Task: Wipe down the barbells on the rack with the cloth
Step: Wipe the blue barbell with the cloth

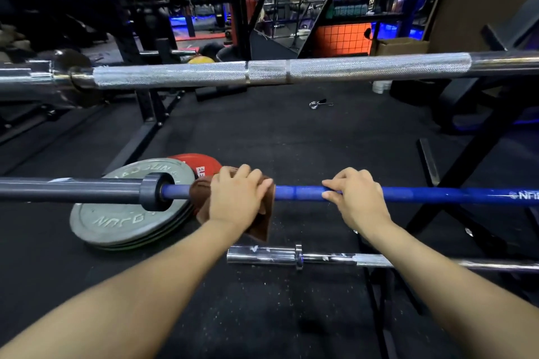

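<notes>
Across the near middle, the blue barbell (423, 195) is laid left to right, the brown cloth (262, 224) clasped round it by the left hand (237, 195) near the collar, while bare shaft is gripped rightward by the right hand (354, 198).

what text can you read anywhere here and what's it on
"NFID", cut off by the frame edge: white print on the blue barbell.
Raised lettering on the top grey plate: upside down, not surely readable.
White letters on the red plate: partly hidden, unreadable.
Vertical sign in the background: too blurred.
</notes>
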{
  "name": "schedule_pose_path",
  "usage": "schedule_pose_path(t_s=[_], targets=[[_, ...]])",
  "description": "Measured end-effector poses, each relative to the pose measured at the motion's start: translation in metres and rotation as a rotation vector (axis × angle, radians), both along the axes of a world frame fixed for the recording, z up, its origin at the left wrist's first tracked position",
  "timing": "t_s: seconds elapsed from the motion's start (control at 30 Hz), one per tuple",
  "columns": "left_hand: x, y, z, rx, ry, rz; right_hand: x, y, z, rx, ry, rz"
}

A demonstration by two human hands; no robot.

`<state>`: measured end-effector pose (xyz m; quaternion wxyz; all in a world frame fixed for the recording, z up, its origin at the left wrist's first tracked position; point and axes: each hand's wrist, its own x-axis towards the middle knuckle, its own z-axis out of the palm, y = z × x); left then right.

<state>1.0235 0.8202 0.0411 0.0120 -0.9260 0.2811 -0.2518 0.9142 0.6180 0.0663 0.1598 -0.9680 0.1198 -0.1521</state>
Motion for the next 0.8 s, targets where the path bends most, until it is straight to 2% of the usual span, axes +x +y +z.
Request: schedule_pose_path(t_s=[0.13, 0.23, 0.3, 0.37, 0.43, 0.53, 0.67, 0.8], targets=[[-0.021, -0.037, -0.001, -0.111, -0.02, -0.063, 0.01, 0.018, 0.004, -0.107, 0.025, 0.086], [-0.009, -0.006, -0.002, -0.063, -0.102, -0.224, 0.016, 0.024, 0.004, -0.052, 0.045, 0.079], [0.009, 0.032, 0.002, -0.046, -0.1, -0.136, 0.014, 0.023, 0.002, 0.001, 0.046, 0.085], [0.025, 0.058, 0.005, 0.015, 0.017, -0.006, 0.012, 0.022, 0.002, 0.018, 0.047, 0.107], [0.031, 0.054, 0.002, 0.103, 0.073, 0.039, 0.011, 0.022, 0.001, 0.023, 0.058, 0.109], [0.025, 0.025, -0.006, 0.111, 0.117, 0.077, 0.013, 0.023, 0.001, 0.012, 0.063, 0.099], [-0.005, -0.022, -0.003, 0.121, 0.131, -0.102, 0.016, 0.018, 0.002, 0.056, 0.048, 0.1], [-0.004, 0.009, 0.01, 0.016, 0.063, -0.281, 0.015, 0.017, 0.0, 0.086, 0.032, 0.109]])
